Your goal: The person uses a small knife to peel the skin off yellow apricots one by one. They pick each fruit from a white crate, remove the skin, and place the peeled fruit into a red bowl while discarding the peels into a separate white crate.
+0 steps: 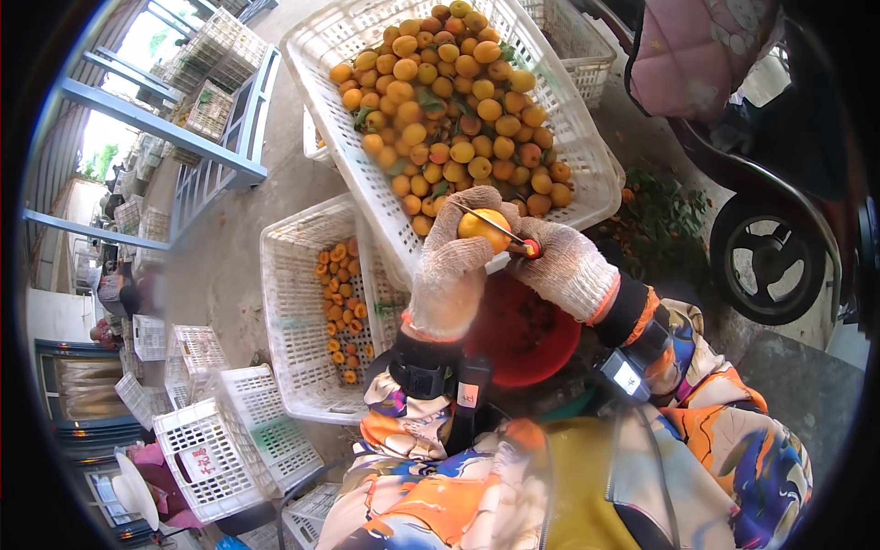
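Observation:
In a knitted work glove, my left hand (450, 265) is closed around a yellow-orange apricot (474, 234). My right hand (560, 258), gloved too, grips a small knife (531, 249) with a red and yellow handle, its thin blade lying across the fruit. Both hands meet over the near edge of a white plastic crate (591, 199) heaped with whole apricots (447, 103) and some leaves. Under the wrists sits a red basin (529, 330) with dark bits inside, partly hidden by my arms. Left of it, a second white crate (289, 330) contains halved apricots (337, 302).
A scooter wheel (766, 258) and a pink padded cover (694, 55) stand at the right. Leaves and fruit scraps (660, 206) lie on the floor. Stacked empty crates (213, 454) are at lower left, beside a person in a pale hat (134, 488). Blue metal rails (165, 130) rise at upper left.

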The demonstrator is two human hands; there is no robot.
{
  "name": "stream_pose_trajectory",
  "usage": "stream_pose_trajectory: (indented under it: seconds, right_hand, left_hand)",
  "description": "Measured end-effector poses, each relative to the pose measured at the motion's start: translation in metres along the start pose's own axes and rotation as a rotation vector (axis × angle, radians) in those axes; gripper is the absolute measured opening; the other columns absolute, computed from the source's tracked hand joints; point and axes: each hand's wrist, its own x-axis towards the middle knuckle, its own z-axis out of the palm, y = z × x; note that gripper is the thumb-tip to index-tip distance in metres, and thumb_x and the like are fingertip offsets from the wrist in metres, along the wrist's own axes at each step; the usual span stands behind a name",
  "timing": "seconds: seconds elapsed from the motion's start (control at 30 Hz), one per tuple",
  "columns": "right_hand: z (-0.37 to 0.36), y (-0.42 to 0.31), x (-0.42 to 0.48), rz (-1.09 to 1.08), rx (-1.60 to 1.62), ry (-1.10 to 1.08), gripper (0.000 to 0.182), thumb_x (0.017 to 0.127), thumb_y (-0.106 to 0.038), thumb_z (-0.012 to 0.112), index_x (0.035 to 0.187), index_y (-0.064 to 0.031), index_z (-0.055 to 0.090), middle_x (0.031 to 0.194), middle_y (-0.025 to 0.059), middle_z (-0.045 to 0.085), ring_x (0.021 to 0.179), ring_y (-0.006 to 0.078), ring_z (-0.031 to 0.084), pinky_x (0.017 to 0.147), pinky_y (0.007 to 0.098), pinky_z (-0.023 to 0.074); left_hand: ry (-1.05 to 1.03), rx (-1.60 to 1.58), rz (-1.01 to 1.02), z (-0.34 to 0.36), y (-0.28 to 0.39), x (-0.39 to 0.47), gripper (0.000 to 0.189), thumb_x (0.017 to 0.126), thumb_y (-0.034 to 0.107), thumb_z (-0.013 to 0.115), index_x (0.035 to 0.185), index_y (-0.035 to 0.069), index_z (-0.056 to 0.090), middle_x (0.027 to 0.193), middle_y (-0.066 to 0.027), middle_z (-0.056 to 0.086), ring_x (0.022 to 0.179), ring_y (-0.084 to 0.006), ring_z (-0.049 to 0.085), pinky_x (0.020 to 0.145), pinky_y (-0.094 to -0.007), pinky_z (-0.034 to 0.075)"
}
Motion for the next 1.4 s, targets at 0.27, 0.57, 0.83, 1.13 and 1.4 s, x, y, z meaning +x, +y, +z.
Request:
stream_pose_trajectory:
  seconds: [0.27, 0.57, 0.83, 1.13, 1.4]
  right_hand:
    - [0.009, 0.012, 0.011, -0.119, -0.052, -0.023, 0.022, 0.083, -0.017, 0.065, 0.102, -0.0063, 0.063, 0.086, 0.0159, 0.065, 0.082, 0.0344, 0.064, 0.072, 0.0406, 0.0513]
    - [0.008, 0.004, 0.006, -0.102, -0.088, -0.129, 0.02, 0.082, -0.018, 0.059, 0.097, -0.0053, 0.063, 0.087, 0.0213, 0.066, 0.084, 0.041, 0.064, 0.071, 0.0464, 0.0516]
    - [0.017, 0.015, 0.017, -0.044, -0.182, -0.035, 0.017, 0.083, -0.014, 0.057, 0.097, -0.0052, 0.064, 0.089, 0.0202, 0.067, 0.088, 0.0405, 0.065, 0.074, 0.0466, 0.0521]
    - [0.026, 0.017, 0.02, -0.016, -0.24, -0.035, 0.018, 0.086, -0.016, 0.057, 0.1, -0.0075, 0.064, 0.093, 0.0194, 0.068, 0.09, 0.04, 0.065, 0.075, 0.0478, 0.052]
    - [0.023, 0.02, 0.018, -0.068, -0.27, 0.04, 0.017, 0.087, -0.017, 0.057, 0.1, -0.008, 0.064, 0.09, 0.0183, 0.068, 0.088, 0.0399, 0.065, 0.074, 0.0477, 0.0523]
  left_hand:
    - [0.164, -0.13, 0.123, 0.006, -0.019, -0.004, 0.046, 0.084, 0.009, 0.063, 0.128, 0.002, 0.052, 0.114, -0.0114, 0.063, 0.109, -0.0243, 0.06, 0.1, -0.038, 0.044]
    - [0.011, 0.037, 0.049, -0.012, -0.006, -0.009, 0.052, 0.078, 0.009, 0.063, 0.128, 0.003, 0.053, 0.114, -0.0181, 0.065, 0.105, -0.03, 0.062, 0.1, -0.04, 0.045]
    - [0.117, -0.048, 0.029, 0.003, -0.009, -0.006, 0.051, 0.079, 0.003, 0.059, 0.13, 0.0, 0.05, 0.121, -0.0114, 0.06, 0.107, -0.0225, 0.06, 0.101, -0.0349, 0.043]
    - [0.167, 0.222, 0.089, 0.0, -0.024, -0.005, 0.049, 0.078, 0.003, 0.06, 0.126, 0.0, 0.054, 0.122, -0.0141, 0.059, 0.111, -0.024, 0.057, 0.102, -0.035, 0.042]
    - [0.207, -0.063, 0.039, 0.004, -0.024, -0.005, 0.055, 0.075, 0.001, 0.061, 0.13, 0.0, 0.05, 0.121, -0.0143, 0.059, 0.111, -0.0243, 0.056, 0.101, -0.0338, 0.043]
